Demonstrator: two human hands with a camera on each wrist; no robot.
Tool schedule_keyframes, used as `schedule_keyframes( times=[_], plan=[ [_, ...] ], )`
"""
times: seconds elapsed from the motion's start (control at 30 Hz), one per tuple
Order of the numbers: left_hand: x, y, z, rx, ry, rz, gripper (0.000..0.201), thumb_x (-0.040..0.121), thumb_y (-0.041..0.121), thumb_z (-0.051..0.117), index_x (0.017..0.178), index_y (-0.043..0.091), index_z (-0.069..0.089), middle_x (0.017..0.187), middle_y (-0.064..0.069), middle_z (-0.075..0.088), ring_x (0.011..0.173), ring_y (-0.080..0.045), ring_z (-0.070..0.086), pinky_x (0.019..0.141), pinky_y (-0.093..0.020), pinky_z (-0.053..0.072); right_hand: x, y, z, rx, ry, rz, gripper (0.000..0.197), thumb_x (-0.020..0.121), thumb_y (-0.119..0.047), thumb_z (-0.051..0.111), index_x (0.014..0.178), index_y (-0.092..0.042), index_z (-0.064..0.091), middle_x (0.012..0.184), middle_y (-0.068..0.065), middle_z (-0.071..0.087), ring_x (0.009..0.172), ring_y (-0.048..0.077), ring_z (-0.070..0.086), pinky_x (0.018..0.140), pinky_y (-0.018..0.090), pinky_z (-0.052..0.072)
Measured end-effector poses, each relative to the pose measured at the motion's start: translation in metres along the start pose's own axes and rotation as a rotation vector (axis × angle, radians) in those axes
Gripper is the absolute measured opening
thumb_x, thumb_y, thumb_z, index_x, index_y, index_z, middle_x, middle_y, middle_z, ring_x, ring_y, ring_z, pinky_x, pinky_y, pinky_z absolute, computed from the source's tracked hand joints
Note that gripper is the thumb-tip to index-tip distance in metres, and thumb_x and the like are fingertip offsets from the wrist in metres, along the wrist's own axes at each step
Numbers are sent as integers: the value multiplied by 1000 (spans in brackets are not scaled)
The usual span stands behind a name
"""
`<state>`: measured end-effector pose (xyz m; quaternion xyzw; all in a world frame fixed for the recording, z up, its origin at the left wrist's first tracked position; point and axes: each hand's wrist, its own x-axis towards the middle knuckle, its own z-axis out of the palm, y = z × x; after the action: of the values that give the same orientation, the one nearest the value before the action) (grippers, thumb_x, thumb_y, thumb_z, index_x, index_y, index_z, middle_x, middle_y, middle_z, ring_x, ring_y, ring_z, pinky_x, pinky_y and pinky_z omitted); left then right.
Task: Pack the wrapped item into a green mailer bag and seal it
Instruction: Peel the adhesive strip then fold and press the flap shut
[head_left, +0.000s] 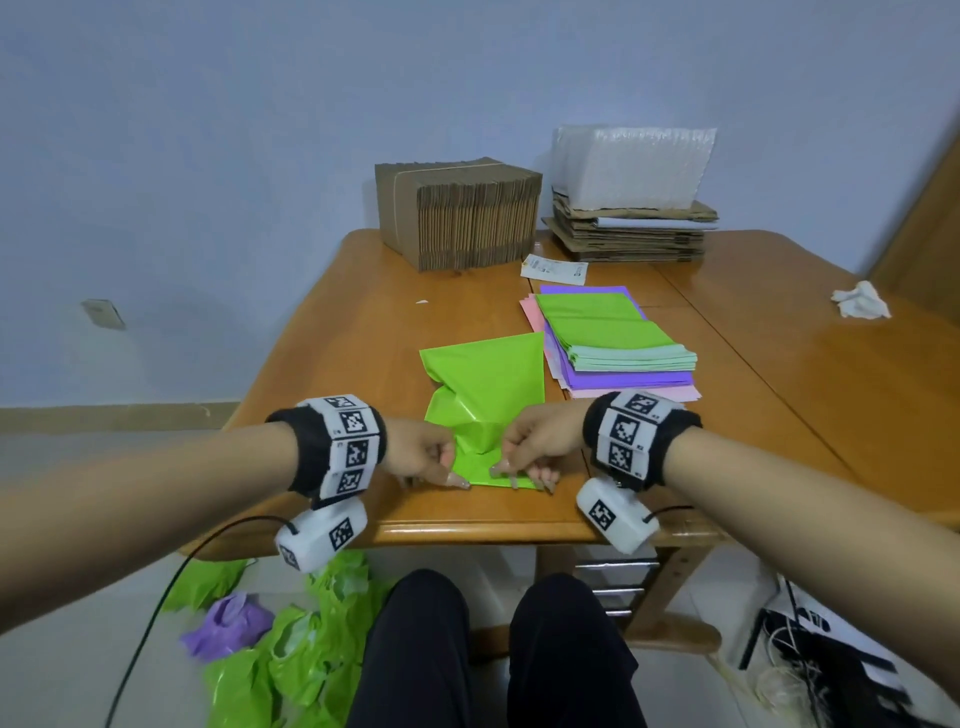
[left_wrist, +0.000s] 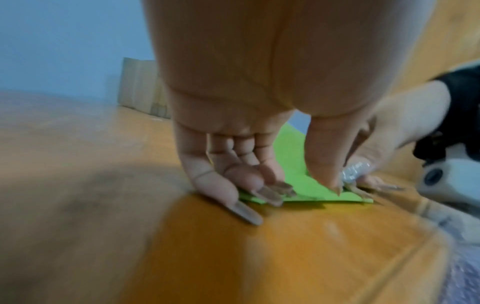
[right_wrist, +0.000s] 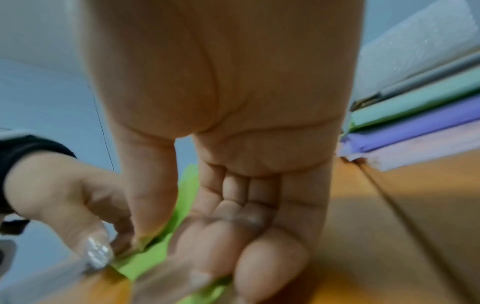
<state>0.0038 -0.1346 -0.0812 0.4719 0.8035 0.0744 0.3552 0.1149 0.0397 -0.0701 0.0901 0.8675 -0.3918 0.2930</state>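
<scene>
A green mailer bag (head_left: 483, 384) lies on the wooden table (head_left: 322, 332), its near end at the table's front edge. It is creased and puffed in the middle, and no wrapped item shows. My left hand (head_left: 452, 475) has curled fingers on the bag's near left corner and its thumb pressed on the edge (left_wrist: 306, 189). My right hand (head_left: 519, 473) pinches the same near edge just to the right, thumb on top and fingers beneath (right_wrist: 166, 242). The two hands almost touch. The bag (left_wrist: 293, 164) (right_wrist: 155, 253) shows between the fingers in both wrist views.
A stack of green, purple and pink mailers (head_left: 613, 338) lies right of the bag. Behind are a bundle of cardboard (head_left: 457, 213), flat cartons under bubble mailers (head_left: 628, 228) and a label (head_left: 553, 269). Crumpled tissue (head_left: 860, 306) lies far right. Crumpled bags (head_left: 291, 649) litter the floor.
</scene>
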Motion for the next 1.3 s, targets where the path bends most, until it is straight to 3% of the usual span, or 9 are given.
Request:
schedule_keyframes(
  times=[0.1, 0.27, 0.43, 0.57, 0.7, 0.8, 0.93, 1.07, 1.3],
  plan=[
    [-2, -9, -4, -62, -4, -25, 21, 93, 21, 59, 76, 18, 47, 67, 2, 55, 61, -8, 54, 53, -14, 49, -5, 7, -5, -99, 21, 32, 29, 88, -30, 65, 67, -10, 63, 53, 5, 60, 42, 11, 57, 50, 23, 51],
    [-1, 0, 3, 250, 88, -28, 27, 89, 41, 58, 83, 18, 45, 64, 8, 45, 56, -6, 39, 55, -20, 34, -3, 4, 8, -358, 135, 52, 39, 87, -45, 59, 70, -10, 60, 55, 4, 59, 44, 15, 53, 50, 24, 48],
    [-13, 7, -15, -23, -50, -82, 18, 93, 28, 57, 85, 13, 52, 76, -6, 61, 66, -15, 61, 62, -27, 53, -12, -4, -5, -263, 36, 80, 43, 89, -45, 57, 74, -6, 66, 57, 6, 66, 43, 13, 60, 43, 22, 50],
    [-17, 4, -16, 135, -52, -107, 50, 92, 42, 54, 102, -6, 62, 95, -18, 69, 85, -31, 66, 71, -33, 53, -6, -5, -4, -262, 71, 59, 44, 89, -44, 57, 66, -7, 66, 53, 6, 65, 39, 11, 59, 44, 22, 51],
    [-12, 1, -2, 480, 34, -122, 52, 86, 64, 45, 84, 13, 55, 82, -7, 61, 73, -21, 50, 63, -29, 38, -1, 9, -1, -199, 94, 62, 39, 86, -42, 62, 65, -11, 65, 52, 4, 59, 38, 12, 54, 47, 24, 50],
    [-9, -3, -2, 414, 22, -150, 48, 83, 67, 47, 80, 20, 51, 80, -1, 61, 74, -19, 55, 67, -29, 42, -10, 18, -13, -95, 66, 59, 33, 85, -38, 65, 69, -10, 67, 51, 5, 59, 41, 13, 55, 44, 24, 49],
    [-8, -3, -5, 327, 65, -136, 49, 80, 65, 55, 83, 16, 57, 71, 0, 63, 70, -18, 57, 67, -27, 45, -31, 23, -21, -168, 305, 9, 32, 80, -38, 71, 65, -10, 64, 51, 3, 58, 39, 12, 52, 47, 22, 45],
    [-11, 4, -1, 486, 224, -63, 53, 78, 65, 56, 94, 14, 55, 82, -3, 62, 75, -21, 54, 67, -31, 44, -36, 16, -2, -497, 479, -65, 30, 75, -43, 72, 85, -19, 59, 69, -8, 55, 64, 11, 52, 57, 26, 40],
    [-8, 12, 16, 922, 288, 33, 54, 98, 50, 25, 116, 10, 56, 113, -13, 65, 102, -34, 63, 80, -41, 50, -24, 8, 21, -842, 495, -80, 38, 82, -38, 61, 108, -12, 49, 96, 9, 63, 79, 26, 54, 65, 32, 42]
  ],
)
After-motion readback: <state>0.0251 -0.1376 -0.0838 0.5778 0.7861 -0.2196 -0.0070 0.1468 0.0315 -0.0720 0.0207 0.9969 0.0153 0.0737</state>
